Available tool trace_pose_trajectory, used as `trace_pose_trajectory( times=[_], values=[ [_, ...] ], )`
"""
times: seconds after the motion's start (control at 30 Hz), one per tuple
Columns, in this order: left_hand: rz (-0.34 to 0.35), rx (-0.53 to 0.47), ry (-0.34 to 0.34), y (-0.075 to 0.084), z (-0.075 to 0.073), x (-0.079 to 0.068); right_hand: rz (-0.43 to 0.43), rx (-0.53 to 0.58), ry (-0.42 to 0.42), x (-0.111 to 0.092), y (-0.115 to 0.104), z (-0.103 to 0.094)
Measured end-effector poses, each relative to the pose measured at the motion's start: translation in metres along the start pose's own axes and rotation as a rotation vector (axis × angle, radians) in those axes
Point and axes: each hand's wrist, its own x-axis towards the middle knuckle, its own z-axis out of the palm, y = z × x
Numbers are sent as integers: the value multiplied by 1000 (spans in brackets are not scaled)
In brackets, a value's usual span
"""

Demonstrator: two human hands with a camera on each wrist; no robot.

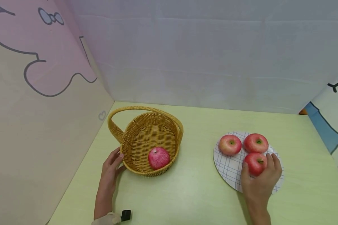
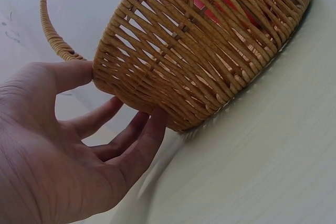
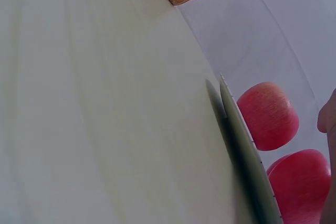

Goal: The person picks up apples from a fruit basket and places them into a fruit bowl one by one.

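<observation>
On the left of the head view, my left hand [image 1: 112, 164] holds the side of a round wicker basket [image 1: 133, 137]. The left wrist view shows its thumb at the rim and its bent fingers [image 2: 157, 124] against the lower outer wall. One streaked red apple [image 1: 159, 158] lies inside the basket. Over the plate, my right hand [image 1: 260, 181] grips the nearest red apple [image 1: 255, 164], thumb on its left and fingers on its right. Two more apples, one paler [image 1: 230, 145] and one red [image 1: 255, 143], sit behind it on the round checked plate [image 1: 228, 170].
The basket's tall handle [image 1: 146, 108] arches over its far side. Basket and plate stand apart on a pale yellow-green table [image 1: 197, 187]. A grey-white wall panel [image 1: 202, 62] borders the back, with printed panels on the left [image 1: 73, 125] and right.
</observation>
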Motion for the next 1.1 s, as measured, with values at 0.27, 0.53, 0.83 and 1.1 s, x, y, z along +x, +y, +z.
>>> trace_pose_trajectory(
  times=[0.27,0.53,0.83,1.1],
  values=[
    [-9,4,4,1,0,-1,-122,-57,-78,8,-3,-3],
    [4,2,1,1,0,-1,-361,54,-64,25,-16,10],
    [0,-5,8,0,1,-1,-569,159,-97,36,-41,24],
    [-8,-1,5,2,1,-1,-675,231,-183,34,-62,39]
  ],
)
